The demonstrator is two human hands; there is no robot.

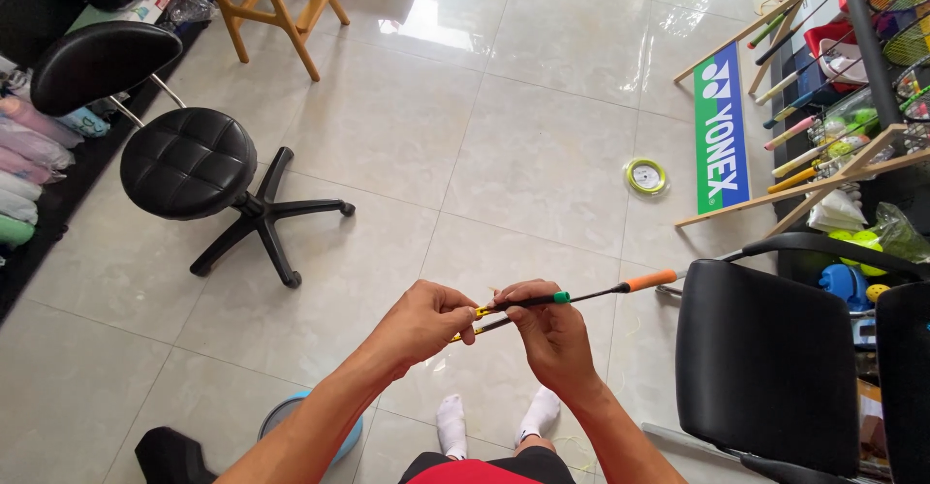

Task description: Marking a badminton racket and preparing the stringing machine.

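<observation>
Both hands pinch slim tools together over the near floor.

The left hand [423,321] nips the yellow end of a thin black tool [484,327]; the right hand [552,334] closes on it and on the orange-handled tool [591,293] pointing right. Judging by this, short grips near the tips and braced wrists give best control.
</observation>
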